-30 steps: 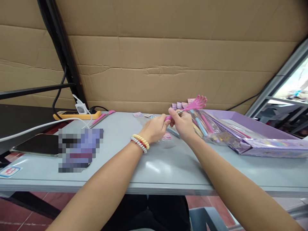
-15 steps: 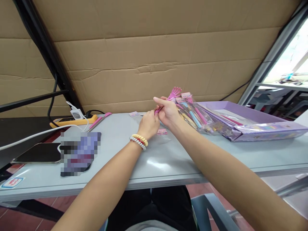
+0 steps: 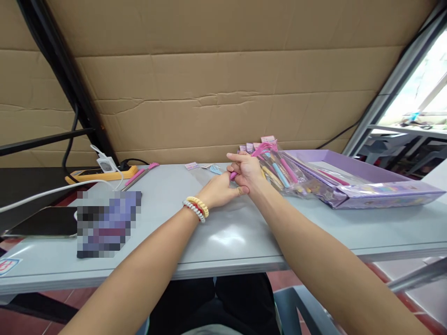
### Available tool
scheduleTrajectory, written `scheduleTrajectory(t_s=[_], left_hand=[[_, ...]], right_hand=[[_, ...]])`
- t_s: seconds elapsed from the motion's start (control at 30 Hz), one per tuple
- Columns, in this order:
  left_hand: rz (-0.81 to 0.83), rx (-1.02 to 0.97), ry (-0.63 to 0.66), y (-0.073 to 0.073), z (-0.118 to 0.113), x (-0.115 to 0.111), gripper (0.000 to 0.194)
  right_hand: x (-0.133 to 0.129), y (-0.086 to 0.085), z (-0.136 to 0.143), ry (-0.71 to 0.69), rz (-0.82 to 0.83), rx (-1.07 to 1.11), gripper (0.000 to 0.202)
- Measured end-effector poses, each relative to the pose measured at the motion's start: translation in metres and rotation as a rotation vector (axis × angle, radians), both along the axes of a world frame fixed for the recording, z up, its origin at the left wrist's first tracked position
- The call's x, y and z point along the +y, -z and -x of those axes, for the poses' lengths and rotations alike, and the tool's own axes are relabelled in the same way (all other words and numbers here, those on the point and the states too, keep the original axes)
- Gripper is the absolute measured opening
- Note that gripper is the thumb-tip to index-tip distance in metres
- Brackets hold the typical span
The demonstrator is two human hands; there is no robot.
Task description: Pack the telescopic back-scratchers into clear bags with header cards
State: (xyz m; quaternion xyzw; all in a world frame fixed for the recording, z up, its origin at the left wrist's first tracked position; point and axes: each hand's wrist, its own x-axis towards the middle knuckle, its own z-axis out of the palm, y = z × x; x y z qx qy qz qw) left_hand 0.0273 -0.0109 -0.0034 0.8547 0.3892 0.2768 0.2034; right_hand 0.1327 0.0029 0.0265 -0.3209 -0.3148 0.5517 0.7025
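My right hand is closed around a pink back scratcher, its hand-shaped head showing beyond my knuckles. At the handle end, my left hand is closed too, with its thumb against my right palm. Its fingers partly hide the handle. Beneath and behind my hands lie clear plastic wrappers with printed card tops. Just to the right is a pile of bagged back scratchers with pink, blue and yellow handles.
A purple open box stands at the right with wrapped pieces inside. On the left are an unwrapped pink back scratcher, a yellow power strip with a white cable, a phone and a blurred-out item. Cardboard backs the table.
The pink back scratcher and my right hand have turned and lowered slightly, so the head sits lower behind my hand. My left hand has rolled, its thumb now stretched under my right palm.
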Motion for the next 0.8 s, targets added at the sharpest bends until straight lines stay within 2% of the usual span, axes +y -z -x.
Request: scheduleTrajectory(t_s=[0.13, 0.37, 0.63, 0.8], left_hand=[[-0.104, 0.019, -0.094, 0.001, -0.002, -0.002, 0.045], [-0.140, 0.080, -0.170, -0.002, 0.000, -0.007, 0.053], [-0.187, 0.102, -0.255, -0.008, -0.001, -0.016, 0.058], [-0.075, 0.111, -0.311, -0.007, -0.005, -0.012, 0.058]], right_hand=[[-0.007, -0.004, 0.001, -0.011, -0.028, 0.019, 0.044], [-0.014, -0.007, 0.005, -0.007, -0.111, 0.048, 0.039], [-0.022, -0.015, 0.003, 0.000, -0.123, 0.045, 0.042], [-0.017, -0.018, -0.005, 0.065, -0.142, 0.091, 0.043]])
